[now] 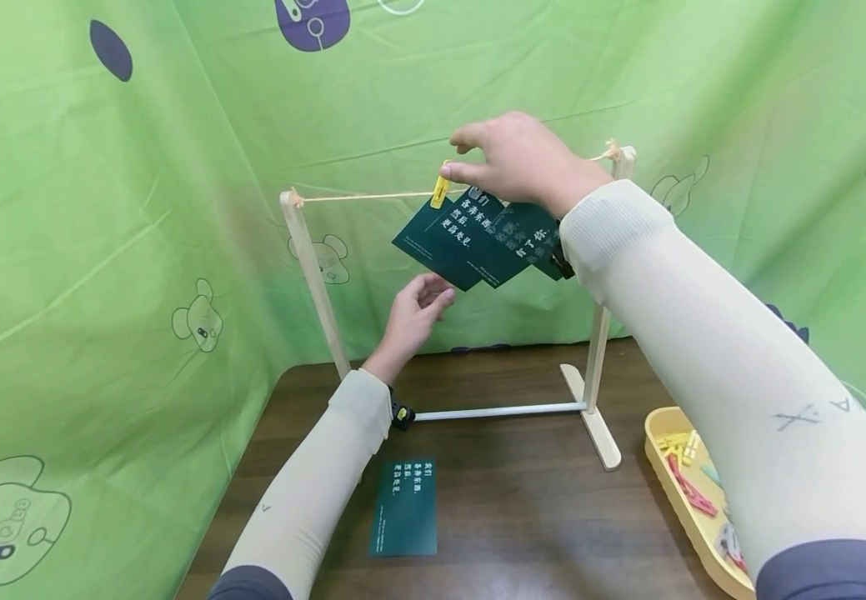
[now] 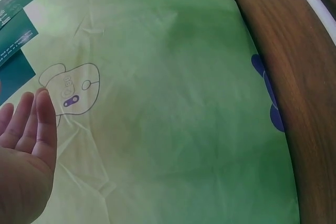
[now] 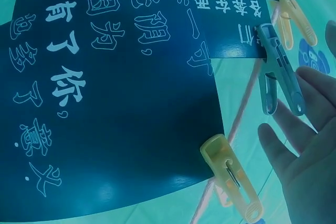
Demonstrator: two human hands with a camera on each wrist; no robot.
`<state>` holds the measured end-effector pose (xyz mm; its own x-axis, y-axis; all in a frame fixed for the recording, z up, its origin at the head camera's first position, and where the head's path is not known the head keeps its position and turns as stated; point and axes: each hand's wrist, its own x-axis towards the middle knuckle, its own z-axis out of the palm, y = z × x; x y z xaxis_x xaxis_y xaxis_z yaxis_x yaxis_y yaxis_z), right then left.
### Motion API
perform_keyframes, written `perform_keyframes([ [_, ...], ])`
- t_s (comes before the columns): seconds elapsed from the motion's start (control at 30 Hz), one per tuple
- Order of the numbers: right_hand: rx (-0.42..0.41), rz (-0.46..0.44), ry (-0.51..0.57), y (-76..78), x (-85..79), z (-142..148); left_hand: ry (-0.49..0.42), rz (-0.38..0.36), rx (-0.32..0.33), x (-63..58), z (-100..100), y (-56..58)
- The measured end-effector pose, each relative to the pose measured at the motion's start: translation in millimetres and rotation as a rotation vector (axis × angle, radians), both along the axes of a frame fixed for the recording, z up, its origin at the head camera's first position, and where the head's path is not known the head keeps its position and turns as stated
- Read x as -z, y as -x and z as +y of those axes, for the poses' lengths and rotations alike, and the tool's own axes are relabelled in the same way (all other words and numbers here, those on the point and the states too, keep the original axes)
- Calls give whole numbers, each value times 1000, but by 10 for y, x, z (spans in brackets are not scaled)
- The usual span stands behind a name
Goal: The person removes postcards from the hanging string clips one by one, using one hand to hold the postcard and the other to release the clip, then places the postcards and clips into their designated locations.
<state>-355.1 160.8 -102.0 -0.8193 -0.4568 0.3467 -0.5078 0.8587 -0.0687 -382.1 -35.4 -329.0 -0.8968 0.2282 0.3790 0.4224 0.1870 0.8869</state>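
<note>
Dark green printed cards hang from a thin cord point(image 1: 365, 197) on a wooden stand. My right hand point(image 1: 526, 158) is up at the cord, its thumb tip right at the yellow clothespin point(image 1: 440, 187) on the leftmost card point(image 1: 433, 242). In the right wrist view, its spread fingers lie beside a teal clothespin point(image 3: 282, 69); a second yellow clothespin point(image 3: 231, 177) grips the card with large white characters point(image 3: 126, 108). Below the leftmost card's lower corner is my left hand point(image 1: 413, 312), fingers loosely extended. The left wrist view shows its fingertips close to a card edge point(image 2: 16, 77).
Another green card point(image 1: 405, 512) lies flat on the brown table point(image 1: 500, 508). A yellow tray point(image 1: 683, 521) with several coloured clothespins stands at the right. The stand has wooden posts point(image 1: 312, 275) and a white lower bar point(image 1: 500, 412); a green patterned cloth point(image 1: 222, 100) hangs behind.
</note>
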Motion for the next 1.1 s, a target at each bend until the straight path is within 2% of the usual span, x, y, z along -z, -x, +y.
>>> perform_keyframes([
  [0.27,16,-91,15,57,-72,-13,-32,14,10,-2,57,-12],
  [0.4,-6,-121,4,79,-95,-36,-44,0,8,7,67,-19],
  [0.57,-23,-142,-17,91,-110,-52,-76,-18,-11,13,72,-23],
  [0.9,-22,-158,-13,122,-91,-99,-167,-100,-53,20,84,0],
  [1.1,-31,-157,-9,128,-57,-138,-165,-92,-47,-13,119,-6],
])
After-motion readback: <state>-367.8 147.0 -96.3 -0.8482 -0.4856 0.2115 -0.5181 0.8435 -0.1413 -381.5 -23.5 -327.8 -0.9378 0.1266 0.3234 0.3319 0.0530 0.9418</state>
